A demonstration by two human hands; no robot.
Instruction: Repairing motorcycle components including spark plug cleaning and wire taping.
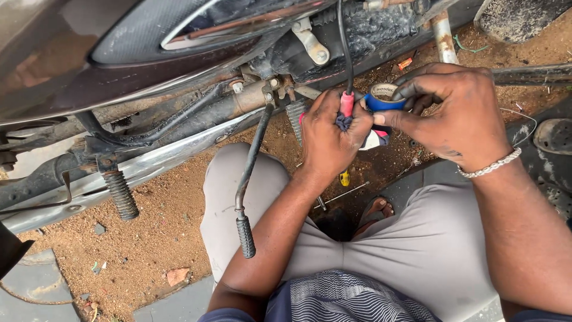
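Head view, centre-top of frame: my left hand [329, 138] is closed tight around the thin black cable with a red sleeve [346, 102] hanging off the motorcycle's grimy underside [357, 33]. My right hand [456, 113] grips the blue roll of insulating tape [384, 98], touching the cable. Wrap looks barely begun; most left. Yellow-handled screwdriver [345, 177] lies on the dirt below.

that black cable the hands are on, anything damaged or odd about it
Yes. The black cable hanging from the motorbike ends in a red piece pinched by the left hand; the right hand holds a roll of blue tape against it. Tools lie in the dirt below.
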